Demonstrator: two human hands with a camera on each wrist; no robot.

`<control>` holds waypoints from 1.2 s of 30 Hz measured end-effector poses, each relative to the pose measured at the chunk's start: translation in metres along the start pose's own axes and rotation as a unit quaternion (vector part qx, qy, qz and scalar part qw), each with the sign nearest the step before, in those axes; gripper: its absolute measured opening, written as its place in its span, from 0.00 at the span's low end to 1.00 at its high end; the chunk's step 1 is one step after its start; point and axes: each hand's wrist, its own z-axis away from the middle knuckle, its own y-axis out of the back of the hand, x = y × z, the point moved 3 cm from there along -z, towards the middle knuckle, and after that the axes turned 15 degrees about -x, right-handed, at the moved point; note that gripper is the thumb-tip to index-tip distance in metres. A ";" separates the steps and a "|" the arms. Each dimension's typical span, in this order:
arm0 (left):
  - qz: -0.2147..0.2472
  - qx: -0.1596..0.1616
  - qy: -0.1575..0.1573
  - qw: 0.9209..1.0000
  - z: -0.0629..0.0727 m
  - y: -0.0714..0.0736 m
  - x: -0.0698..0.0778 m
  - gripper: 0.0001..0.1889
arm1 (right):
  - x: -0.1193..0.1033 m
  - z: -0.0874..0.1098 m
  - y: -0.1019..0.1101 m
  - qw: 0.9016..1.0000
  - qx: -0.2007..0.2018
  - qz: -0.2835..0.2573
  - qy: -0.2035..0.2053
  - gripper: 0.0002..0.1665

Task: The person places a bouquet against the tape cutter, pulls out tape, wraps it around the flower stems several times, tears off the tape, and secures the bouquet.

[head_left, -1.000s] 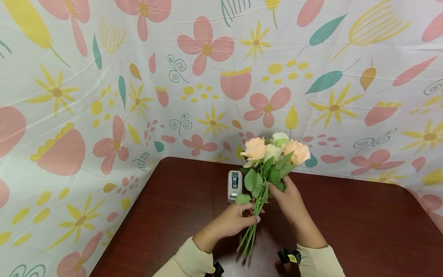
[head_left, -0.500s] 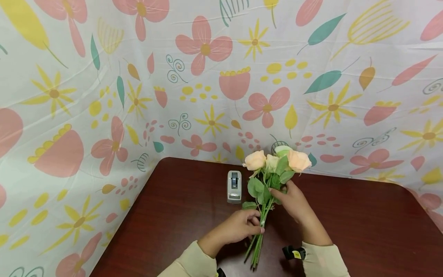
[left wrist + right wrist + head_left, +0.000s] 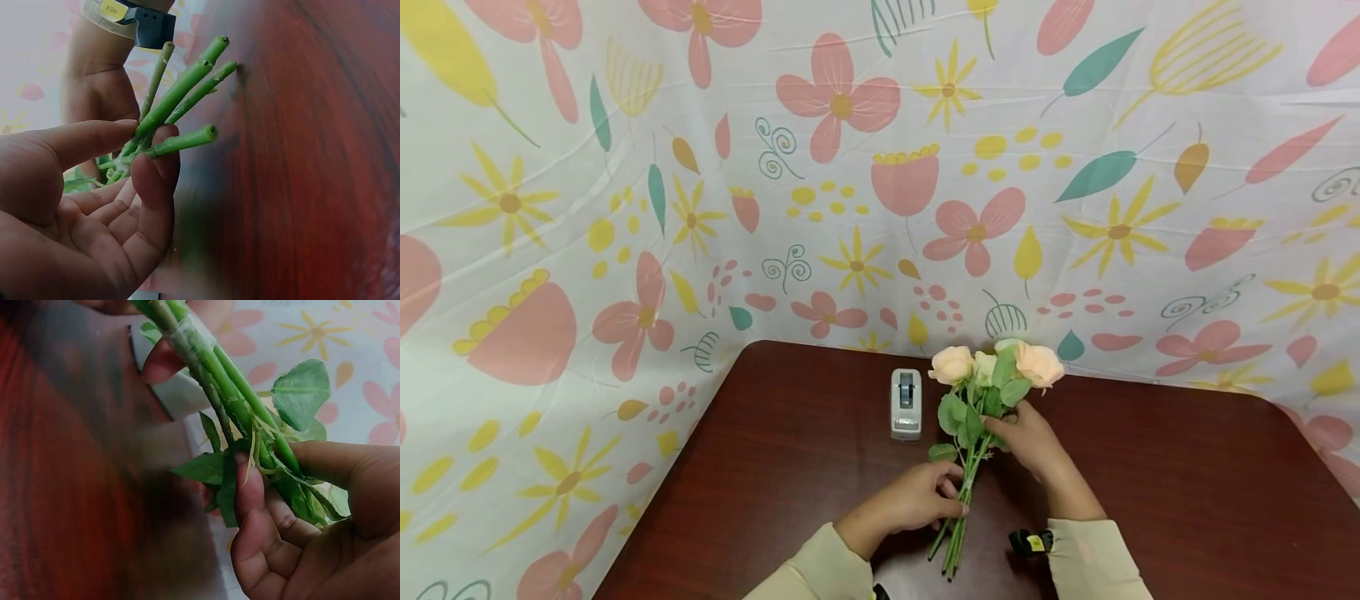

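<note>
A bouquet of peach and pale cream-green roses [image 3: 992, 387] slants over the table, blooms toward the back and stem ends toward me. My left hand [image 3: 917, 498] pinches the lower stems between thumb and fingers. Their cut ends [image 3: 181, 94] spread past the fingertips in the left wrist view. Higher up, just under the blooms, my right hand [image 3: 1033, 442] grips the stems among green leaves [image 3: 301, 394]. Clear tape [image 3: 190, 339] wraps the stems between the two hands. To the left of the bouquet stands a grey-white tape dispenser [image 3: 906, 406].
The dark red-brown wooden table [image 3: 1172, 475] has rounded back corners. White cloth [image 3: 865, 325] printed with flowers and leaves hangs along its back and left sides. A black wrist strap [image 3: 1030, 542] sits at the right cuff.
The bouquet has come down and toward me, its blooms dropping lower in the head view. Both hands keep hold of the stems; the left has shifted slightly right. The dispenser stays put.
</note>
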 end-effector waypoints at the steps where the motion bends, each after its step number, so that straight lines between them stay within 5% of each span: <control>1: 0.004 0.000 0.004 1.000 0.000 0.000 -0.001 0.23 | 0.003 -0.002 0.000 1.000 0.000 0.000 -0.005 0.37; 16: -0.014 -0.018 0.033 0.999 -0.001 0.005 -0.010 0.19 | 0.027 -0.014 -0.003 0.998 -0.032 0.013 -0.056 0.39; 36: -0.013 -0.046 0.052 0.997 0.004 0.011 -0.009 0.17 | 0.010 0.004 0.010 0.990 -0.024 0.110 -0.091 0.33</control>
